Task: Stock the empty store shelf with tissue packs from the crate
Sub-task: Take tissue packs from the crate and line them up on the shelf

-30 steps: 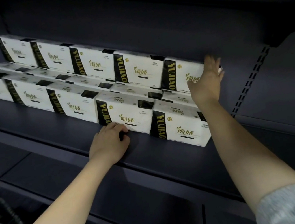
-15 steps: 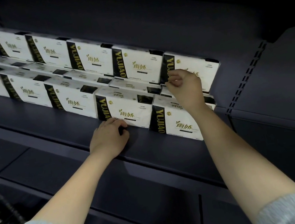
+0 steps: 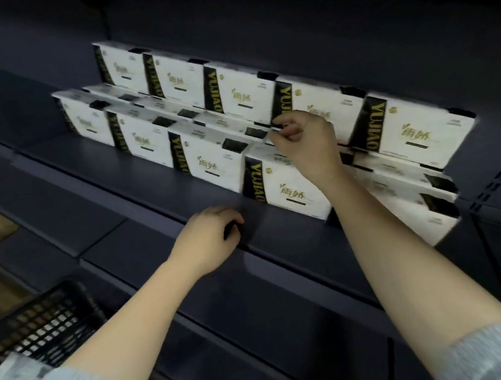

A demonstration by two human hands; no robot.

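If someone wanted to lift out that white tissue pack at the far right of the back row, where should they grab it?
Probably by the top edge of the white rectangular tissue pack with the black band, reaching from above and in front. It stands upright, its top and right end look clear, while its left side abuts a neighbour and front-row packs crowd its base.

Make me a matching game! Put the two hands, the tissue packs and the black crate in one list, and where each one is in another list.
Things:
1. left hand
2. right hand
3. tissue packs
4. black crate

Places:
A. lined up in rows on the shelf
B. bottom left corner, below the shelf
C. on the shelf's front edge
D. up among the packs

Pairs: 1-C, 2-D, 3-A, 4-B
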